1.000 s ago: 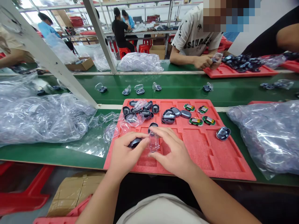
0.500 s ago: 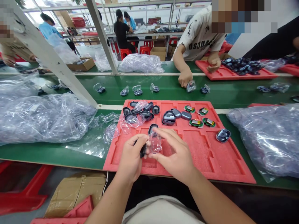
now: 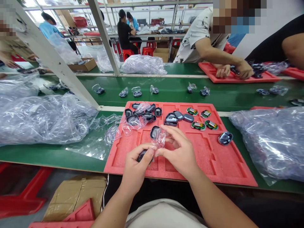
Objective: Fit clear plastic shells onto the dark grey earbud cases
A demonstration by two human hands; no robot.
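My left hand (image 3: 134, 167) is closed around a dark glossy earbud case shell (image 3: 143, 155). In my right hand (image 3: 181, 155), thumb and fingers pinch a clear plastic cover (image 3: 160, 138), whose lower edge meets the fingertips of the left hand. Just behind the cover, an open dark shell (image 3: 154, 131) lies on the red foam tray (image 3: 232, 164). Farther back on that tray are a pile of dark shells (image 3: 148, 116), a second cluster of shells (image 3: 171, 118) and several green circuit boards with batteries (image 3: 198, 125). One case half (image 3: 225, 138) rests at the right edge.
Large bags of clear parts flank the tray, one left (image 3: 47, 120) and one right (image 3: 270, 142). Loose clear covers (image 3: 112, 134) lie by its left edge. Cases with covers line the green belt (image 3: 106, 103). Across it, a co-worker's hands (image 3: 244, 69) work over another red tray (image 3: 206, 69).
My left hand has turned the dark shell so more of its outside shows, and the clear cover has tilted. The co-worker's hand left a case on the belt and moved to the far tray.
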